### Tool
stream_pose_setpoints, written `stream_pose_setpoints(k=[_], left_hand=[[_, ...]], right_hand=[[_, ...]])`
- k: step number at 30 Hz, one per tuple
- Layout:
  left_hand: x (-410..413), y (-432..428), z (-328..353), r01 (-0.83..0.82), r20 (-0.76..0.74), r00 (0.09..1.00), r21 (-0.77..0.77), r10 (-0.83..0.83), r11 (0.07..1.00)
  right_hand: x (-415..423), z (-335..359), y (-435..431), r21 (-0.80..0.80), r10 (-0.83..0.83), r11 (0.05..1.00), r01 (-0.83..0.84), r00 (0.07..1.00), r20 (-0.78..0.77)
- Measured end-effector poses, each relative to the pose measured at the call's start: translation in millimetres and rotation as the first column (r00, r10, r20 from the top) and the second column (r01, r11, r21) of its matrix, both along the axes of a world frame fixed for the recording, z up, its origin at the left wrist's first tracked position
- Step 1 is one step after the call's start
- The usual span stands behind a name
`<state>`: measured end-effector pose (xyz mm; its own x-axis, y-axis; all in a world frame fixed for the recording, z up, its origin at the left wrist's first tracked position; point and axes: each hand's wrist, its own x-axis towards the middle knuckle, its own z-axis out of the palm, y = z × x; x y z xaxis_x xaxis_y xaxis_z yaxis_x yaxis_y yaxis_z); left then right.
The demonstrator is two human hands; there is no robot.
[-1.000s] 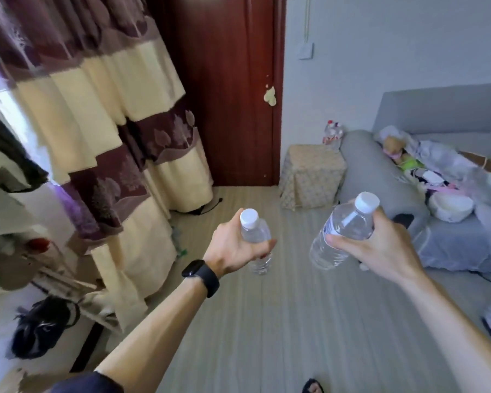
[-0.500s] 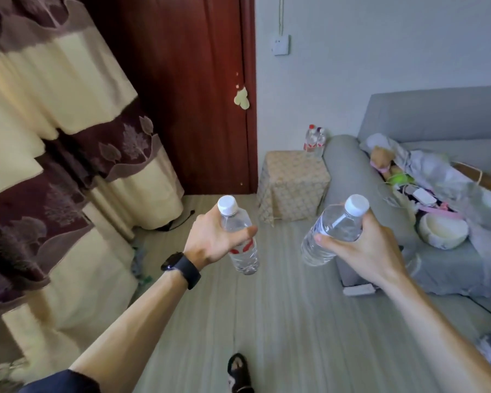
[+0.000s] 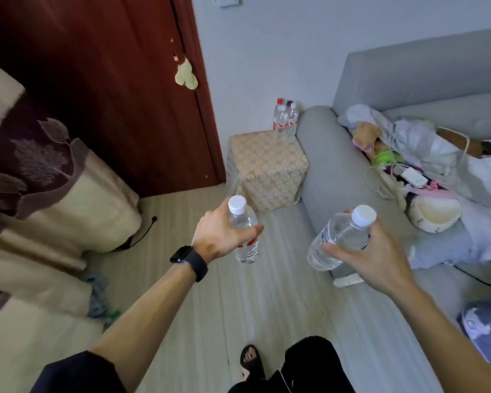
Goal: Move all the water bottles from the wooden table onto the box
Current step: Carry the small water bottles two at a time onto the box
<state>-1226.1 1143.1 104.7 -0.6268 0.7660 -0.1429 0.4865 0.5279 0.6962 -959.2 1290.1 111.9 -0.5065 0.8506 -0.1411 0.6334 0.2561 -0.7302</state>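
While each hand grips one bottle, left hand (image 3: 221,236) and right hand (image 3: 372,259), approach the box (image 3: 267,168). Set both upright beside the standing bottles (image 3: 285,120), clear of the edges.

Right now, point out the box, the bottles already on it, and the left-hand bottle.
box (image 3: 267,168), head view, patterned top.
bottles on box (image 3: 284,120), head view, labelled bodies.
left-hand bottle (image 3: 247,249), head view, lower body.

A dark red wooden door (image 3: 102,89) stood beside a pale wall (image 3: 281,46). Cream and maroon curtains (image 3: 40,180) hung at the left. A grey sofa (image 3: 408,80), cluttered with laundry, lined the right above the striped floor (image 3: 238,302).
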Motion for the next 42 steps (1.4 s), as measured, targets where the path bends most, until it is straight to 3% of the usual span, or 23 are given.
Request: stream_pose_setpoints(k=[8, 16, 19, 30, 35, 42], left_hand=[[-67.2, 156.0, -34.6, 0.048, 0.026, 0.999, -0.080, -0.046, 0.996], [-101.9, 298.0, -46.9, 0.004, 0.136, 0.991, -0.108, 0.011, 0.994], [-115.9, 337.7, -58.5, -0.025, 0.183, 0.982, -0.121, 0.047, 0.992], [-220.1, 447.8, -126.9, -0.099, 0.241, 0.958, -0.230, 0.156, 0.968], [-272.8, 507.4, -150.4, -0.022, 0.333, 0.935, -0.286, 0.121, 0.958], [-323.6, 569.5, -206.0, 0.186, 0.450, 0.893, -0.396, 0.013, 0.899]], right_hand=[[-67.7, -32.7, 131.8, -0.085, -0.048, 0.995, 0.049, 0.999, 0.007], [-130.3, -48.5, 273.2, -0.199, 0.088, 0.977, -0.077, 0.995, 0.049], [-156.3, -52.6, 318.7, -0.194, 0.169, 0.970, -0.147, 0.981, 0.100], [-272.8, -98.2, 456.3, -0.218, 0.208, 0.961, -0.168, 0.962, 0.177], [-330.4, -137.0, 509.5, -0.285, 0.204, 0.945, -0.162, 0.971, 0.124], [-396.8, -189.4, 568.3, -0.346, 0.227, 0.928, -0.137, 0.945, 0.235]])
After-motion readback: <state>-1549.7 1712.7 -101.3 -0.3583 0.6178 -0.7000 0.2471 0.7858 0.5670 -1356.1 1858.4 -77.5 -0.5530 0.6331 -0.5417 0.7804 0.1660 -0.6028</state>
